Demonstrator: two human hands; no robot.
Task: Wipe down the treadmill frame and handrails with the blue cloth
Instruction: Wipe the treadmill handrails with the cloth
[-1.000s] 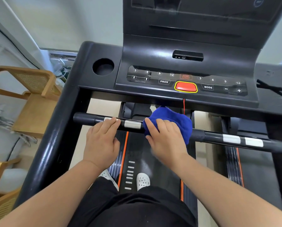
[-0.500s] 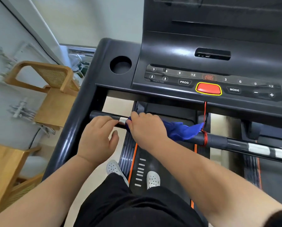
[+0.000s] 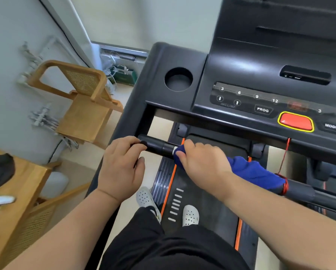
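Head: right hand (image 3: 202,162) grips soft blue cloth (image 3: 254,172) on tubular handrail (image 3: 157,147).

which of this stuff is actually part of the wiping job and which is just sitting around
In the job: blue cloth, treadmill frame, handrail, right hand holding the cloth round it, left hand gripping its end.

Lying about: wooden chair, cup holder, red button, red cord.

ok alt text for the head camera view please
Seen from above, a person's right hand wraps a blue cloth around a treadmill's black handrail while the left hand grips the bar's left end. The console with a red button sits beyond; a wooden chair stands left.
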